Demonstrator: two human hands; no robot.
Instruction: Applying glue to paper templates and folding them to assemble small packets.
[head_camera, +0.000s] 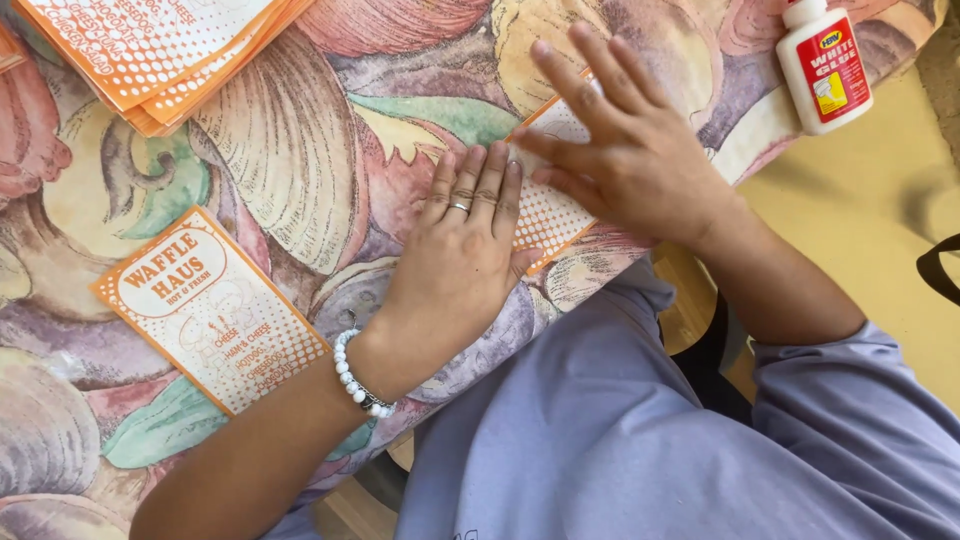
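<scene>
flat on the surface (300, 150), which wears a cloth with big leaf and shell shapes in pink, green and cream, both hands press down on 1 orange and white printed paper piece (548, 215). the left hand (462, 240) lies palm down with its fingers held together and straight, a ring on 1 finger and a white bead bracelet (356, 380) at the wrist; it covers the near left part of the paper piece. the right hand (625, 150) lies palm down too, fingers spread apart, over the far right part of the same piece, its fingertips just beside those of the left hand. only a strip of the paper shows between and below them, close to the near edge of the surface.

to the left, well apart, a second printed sheet (212, 310) of the same orange and white kind lies alone. at the far left a stack of like sheets (160, 55) rests. at the far right a white glue bottle with a red label (824, 65) lies on the cloth.
</scene>
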